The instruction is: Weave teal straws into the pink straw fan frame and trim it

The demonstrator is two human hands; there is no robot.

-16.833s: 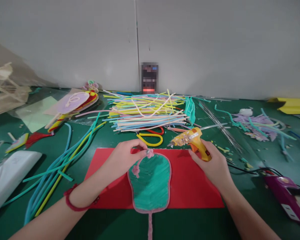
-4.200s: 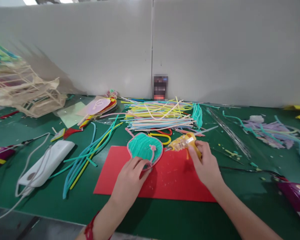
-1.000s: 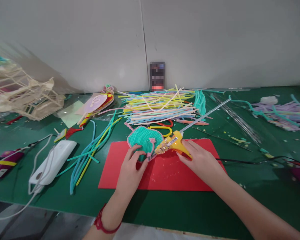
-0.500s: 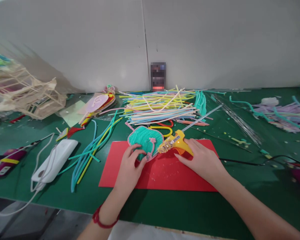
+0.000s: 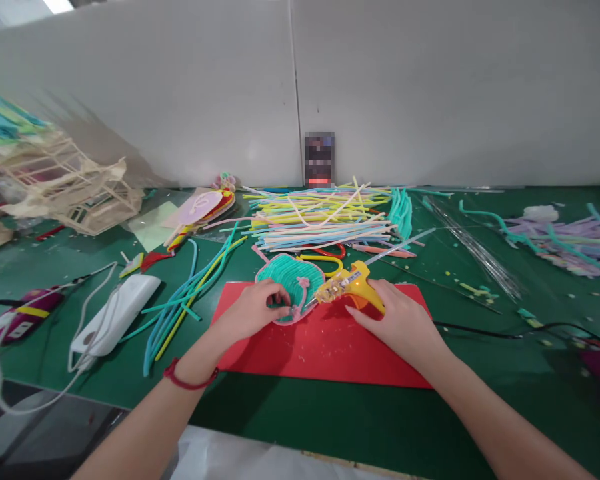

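Note:
A teal piece made of pipe cleaners, rimmed in pink, lies on a red board. Across it runs a pink pipe-cleaner strip with a knotted-looking top. My left hand is curled over the piece's left side, thumb and fingers bent together at the strip's lower end; exactly what lies between the fingertips is hard to see. In my right hand is a yellow hot glue gun, a clear glue stick jutting from its back. Its metal nozzle points left, at the strip's lower end.
Behind the board lie scissors and a heap of coloured pipe cleaners. Loose pipe cleaners and a white power bank are to the left. A black cord trails right, near thin wires.
My left hand has turned and lowered, its wrist swinging left and its fingers curling more. The glue gun's nozzle has shifted slightly left and down. The view has tilted a little.

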